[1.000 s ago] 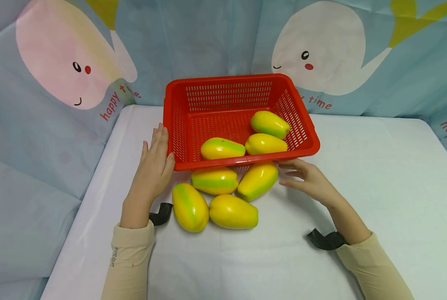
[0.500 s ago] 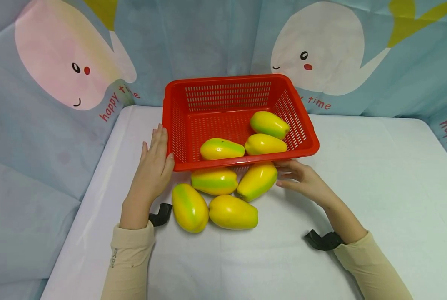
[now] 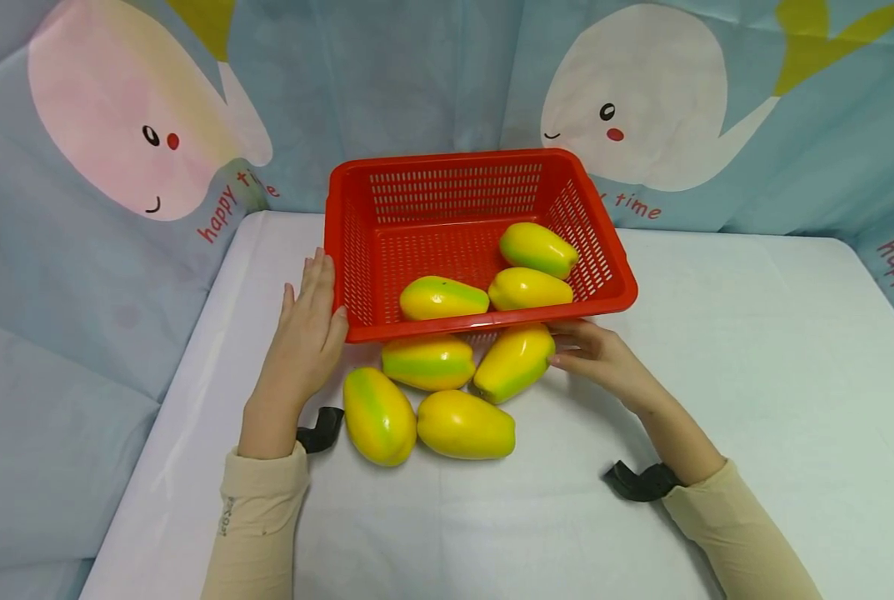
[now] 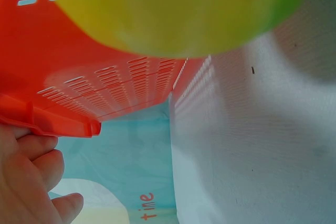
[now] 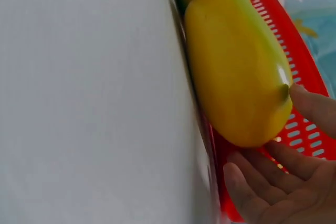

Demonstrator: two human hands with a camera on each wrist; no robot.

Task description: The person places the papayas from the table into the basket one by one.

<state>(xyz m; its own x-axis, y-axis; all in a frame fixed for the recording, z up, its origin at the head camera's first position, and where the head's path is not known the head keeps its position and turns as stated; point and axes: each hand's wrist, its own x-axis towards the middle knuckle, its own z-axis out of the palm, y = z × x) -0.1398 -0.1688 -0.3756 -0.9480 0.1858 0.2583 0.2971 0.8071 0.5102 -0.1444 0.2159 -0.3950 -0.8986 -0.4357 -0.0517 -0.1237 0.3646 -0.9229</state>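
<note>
A red plastic basket [image 3: 424,242] stands tilted toward the head camera, with 3 yellow-green papayas inside, one being the papaya [image 3: 444,298] near its front rim. Several more papayas lie on the white table before it, among them the papaya [image 3: 466,425] closest to the front. My left hand [image 3: 304,333] lies along the basket's left side, fingers straight, fingertips at the rim. My right hand [image 3: 600,358] is at the right end of a papaya [image 3: 516,362] under the front rim. In the right wrist view its thumb [image 5: 315,108] touches the fruit, other fingers loosely spread by its end.
A white-covered table [image 3: 754,375] extends right of the basket. Behind it hangs a blue curtain [image 3: 432,75] printed with whales. Black wrist mounts [image 3: 641,482] sit at both wrists, close over the table.
My right hand has moved slightly left, bringing its thumb from a small gap to the papaya's end. The left hand, basket and fruit have stayed in place.
</note>
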